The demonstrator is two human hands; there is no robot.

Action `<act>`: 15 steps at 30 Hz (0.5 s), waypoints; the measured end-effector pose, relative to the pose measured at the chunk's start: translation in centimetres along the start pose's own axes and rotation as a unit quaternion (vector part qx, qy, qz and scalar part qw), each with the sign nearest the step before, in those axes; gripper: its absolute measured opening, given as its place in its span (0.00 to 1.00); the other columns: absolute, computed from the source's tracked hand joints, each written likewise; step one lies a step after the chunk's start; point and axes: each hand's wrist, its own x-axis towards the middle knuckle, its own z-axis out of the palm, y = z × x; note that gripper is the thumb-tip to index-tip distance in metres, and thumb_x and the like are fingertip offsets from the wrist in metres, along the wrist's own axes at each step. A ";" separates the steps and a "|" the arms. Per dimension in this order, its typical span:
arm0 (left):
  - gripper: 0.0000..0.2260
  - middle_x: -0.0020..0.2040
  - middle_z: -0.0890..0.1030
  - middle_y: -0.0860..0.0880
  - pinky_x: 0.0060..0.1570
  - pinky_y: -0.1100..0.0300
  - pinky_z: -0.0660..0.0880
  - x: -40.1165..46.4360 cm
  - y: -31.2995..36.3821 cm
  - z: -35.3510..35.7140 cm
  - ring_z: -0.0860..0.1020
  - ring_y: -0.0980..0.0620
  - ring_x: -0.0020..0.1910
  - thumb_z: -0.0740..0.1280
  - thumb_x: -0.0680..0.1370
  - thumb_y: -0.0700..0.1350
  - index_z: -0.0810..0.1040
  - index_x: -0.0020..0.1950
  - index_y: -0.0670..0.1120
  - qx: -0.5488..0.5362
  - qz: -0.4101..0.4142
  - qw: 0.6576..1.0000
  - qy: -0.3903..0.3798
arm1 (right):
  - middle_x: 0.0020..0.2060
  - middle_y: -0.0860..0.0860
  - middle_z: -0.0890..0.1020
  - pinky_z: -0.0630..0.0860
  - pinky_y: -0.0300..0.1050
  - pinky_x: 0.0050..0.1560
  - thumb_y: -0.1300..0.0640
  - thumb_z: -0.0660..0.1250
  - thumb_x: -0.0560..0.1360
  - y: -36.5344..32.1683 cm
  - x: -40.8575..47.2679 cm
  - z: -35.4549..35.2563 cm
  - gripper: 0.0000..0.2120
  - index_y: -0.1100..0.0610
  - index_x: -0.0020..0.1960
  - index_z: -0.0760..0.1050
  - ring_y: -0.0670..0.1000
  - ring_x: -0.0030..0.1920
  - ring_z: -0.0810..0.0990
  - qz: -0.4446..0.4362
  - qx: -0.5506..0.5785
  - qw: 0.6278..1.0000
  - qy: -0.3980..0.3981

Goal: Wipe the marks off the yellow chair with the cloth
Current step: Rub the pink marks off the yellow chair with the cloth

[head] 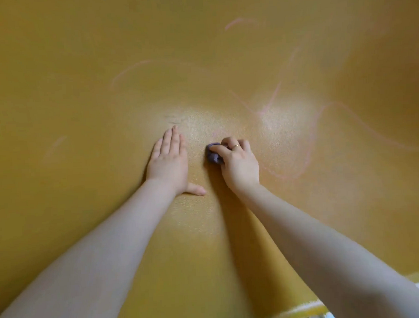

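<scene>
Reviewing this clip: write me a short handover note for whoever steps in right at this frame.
Left hand: open, flat on the yellow chair, bracing.
Right hand: closed on the bunched purple cloth, pressed to the surface.
Done: cannot tell how much has been wiped.
Left: pink marks curving to the right of the cloth, more pink lines higher up, a faint streak far left, and a dark scuff just above the left fingertips.
</scene>
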 end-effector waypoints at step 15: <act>0.57 0.76 0.36 0.44 0.73 0.54 0.38 1.3 -0.1 0.1 0.37 0.47 0.75 0.67 0.63 0.70 0.39 0.76 0.43 0.016 0.035 0.999 -0.004 | 0.48 0.53 0.78 0.76 0.52 0.39 0.59 0.59 0.69 0.9 -3.9 -1.1 0.18 0.48 0.55 0.79 0.59 0.45 0.71 -0.119 0.102 0.978 -0.135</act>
